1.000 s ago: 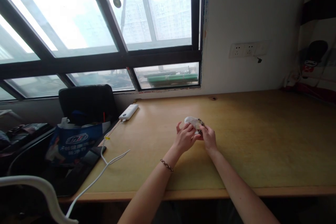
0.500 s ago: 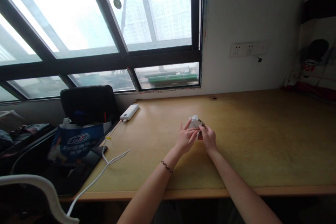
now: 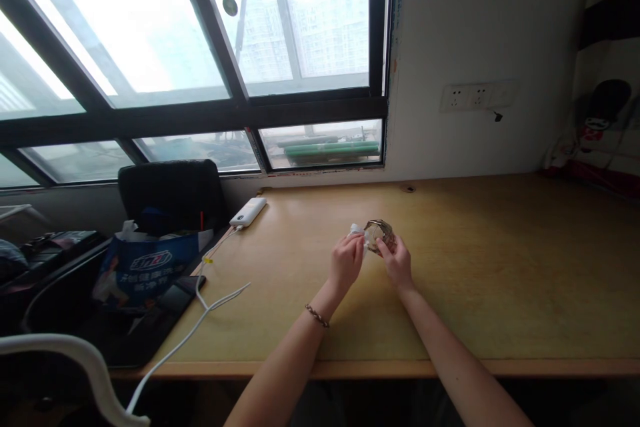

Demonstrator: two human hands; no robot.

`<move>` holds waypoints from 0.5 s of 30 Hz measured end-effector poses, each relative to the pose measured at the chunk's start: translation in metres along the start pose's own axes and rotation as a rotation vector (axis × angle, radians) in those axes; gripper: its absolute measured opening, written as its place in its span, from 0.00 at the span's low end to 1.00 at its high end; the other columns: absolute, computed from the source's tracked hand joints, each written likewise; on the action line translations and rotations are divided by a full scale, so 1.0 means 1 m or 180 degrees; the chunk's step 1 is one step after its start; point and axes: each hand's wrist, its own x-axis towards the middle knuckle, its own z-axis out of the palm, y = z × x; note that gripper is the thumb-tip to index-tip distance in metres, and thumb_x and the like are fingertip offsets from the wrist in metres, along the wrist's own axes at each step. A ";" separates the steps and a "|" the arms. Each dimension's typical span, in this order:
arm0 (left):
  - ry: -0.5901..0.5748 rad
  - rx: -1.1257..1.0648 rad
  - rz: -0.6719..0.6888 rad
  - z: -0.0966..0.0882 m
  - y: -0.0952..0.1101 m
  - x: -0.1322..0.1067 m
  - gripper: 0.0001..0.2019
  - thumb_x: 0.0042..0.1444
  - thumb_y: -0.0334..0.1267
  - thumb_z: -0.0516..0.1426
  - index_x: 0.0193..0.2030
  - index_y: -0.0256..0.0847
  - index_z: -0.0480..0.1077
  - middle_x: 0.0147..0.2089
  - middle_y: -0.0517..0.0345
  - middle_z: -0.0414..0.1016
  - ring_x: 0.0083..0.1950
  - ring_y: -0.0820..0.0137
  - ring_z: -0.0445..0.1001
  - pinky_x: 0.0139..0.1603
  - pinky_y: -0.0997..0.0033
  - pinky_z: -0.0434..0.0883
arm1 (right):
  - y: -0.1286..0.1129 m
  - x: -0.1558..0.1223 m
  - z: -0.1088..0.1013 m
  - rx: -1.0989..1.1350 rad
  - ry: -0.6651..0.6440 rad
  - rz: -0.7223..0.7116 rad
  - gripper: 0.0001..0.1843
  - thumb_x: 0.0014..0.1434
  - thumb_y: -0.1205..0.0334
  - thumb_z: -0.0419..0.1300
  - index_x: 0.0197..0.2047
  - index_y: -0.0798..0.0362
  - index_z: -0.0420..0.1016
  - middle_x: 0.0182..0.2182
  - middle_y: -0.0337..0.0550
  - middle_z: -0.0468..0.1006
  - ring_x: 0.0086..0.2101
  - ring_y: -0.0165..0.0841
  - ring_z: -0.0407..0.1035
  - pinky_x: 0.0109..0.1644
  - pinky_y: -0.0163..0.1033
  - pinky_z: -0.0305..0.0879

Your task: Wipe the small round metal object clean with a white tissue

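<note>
Above the wooden desk point(image 3: 480, 280), my right hand point(image 3: 399, 263) grips a small, round, faceted object point(image 3: 381, 228) with a shiny dark rim and a paler middle; its exact kind is unclear. The thumb lies across the object's front, and a reddish patch shows near the fingers. On the other side my left hand point(image 3: 346, 257) is closed on a crumpled white tissue point(image 3: 357, 229), held at the object's left edge. Part of the tissue is hidden behind the fingers. A braided bracelet circles my left wrist.
On the desk's left lies a white power bank point(image 3: 249, 211) with a white cable point(image 3: 200, 293) running off the edge. A black chair point(image 3: 173, 197) with a blue bag point(image 3: 155, 273) stands left. Wall sockets point(image 3: 467, 97) are behind, beside the window.
My left hand has gone from flat, spread fingers over the tissue to a closed grip on it, shifting slightly left. The round object, largely covered before, now shows its rim and middle.
</note>
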 end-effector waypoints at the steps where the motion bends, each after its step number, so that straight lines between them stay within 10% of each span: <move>1: 0.0238 -0.0288 -0.0327 0.001 -0.006 0.001 0.15 0.55 0.42 0.46 0.36 0.38 0.72 0.41 0.51 0.73 0.42 0.66 0.69 0.44 0.67 0.63 | 0.000 0.001 -0.001 -0.0129 0.0052 -0.0085 0.21 0.43 0.55 0.59 0.41 0.56 0.67 0.33 0.45 0.75 0.31 0.34 0.70 0.34 0.38 0.68; 6: 0.0839 -0.2175 -0.1717 0.006 -0.031 0.011 0.19 0.51 0.47 0.49 0.37 0.33 0.71 0.31 0.53 0.74 0.31 0.69 0.71 0.32 0.72 0.65 | -0.003 0.003 -0.005 -0.0679 0.0164 -0.0416 0.22 0.44 0.59 0.58 0.44 0.55 0.64 0.33 0.44 0.75 0.31 0.33 0.70 0.36 0.37 0.67; 15: -0.0192 -0.2217 -0.0535 0.009 -0.004 0.003 0.17 0.53 0.42 0.51 0.48 0.40 0.67 0.55 0.53 0.62 0.58 0.65 0.56 0.59 0.65 0.50 | -0.003 -0.008 -0.006 -0.1851 -0.0491 -0.1540 0.26 0.43 0.70 0.54 0.49 0.53 0.62 0.43 0.48 0.70 0.43 0.38 0.65 0.47 0.45 0.61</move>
